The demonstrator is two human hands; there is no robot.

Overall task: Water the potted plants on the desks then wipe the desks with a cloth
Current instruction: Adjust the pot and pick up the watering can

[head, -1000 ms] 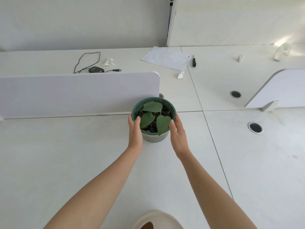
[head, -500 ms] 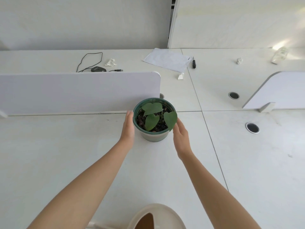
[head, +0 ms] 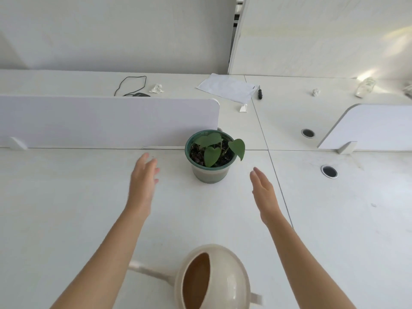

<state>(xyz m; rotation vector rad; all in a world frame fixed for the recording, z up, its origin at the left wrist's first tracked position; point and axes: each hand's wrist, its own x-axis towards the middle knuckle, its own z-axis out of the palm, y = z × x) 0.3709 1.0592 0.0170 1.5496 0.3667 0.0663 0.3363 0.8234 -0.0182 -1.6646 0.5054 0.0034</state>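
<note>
Both hands released: left hand, right hand flank potted plant, untouching; watering can near

I've let go of the pot: left hand has pulled out to centre-left of frame, right hand to centre-right, both clear of it, fingers straight. One leaf now hangs over the right rim. Far more of the watering can shows at bottom centre, spout included.
</note>
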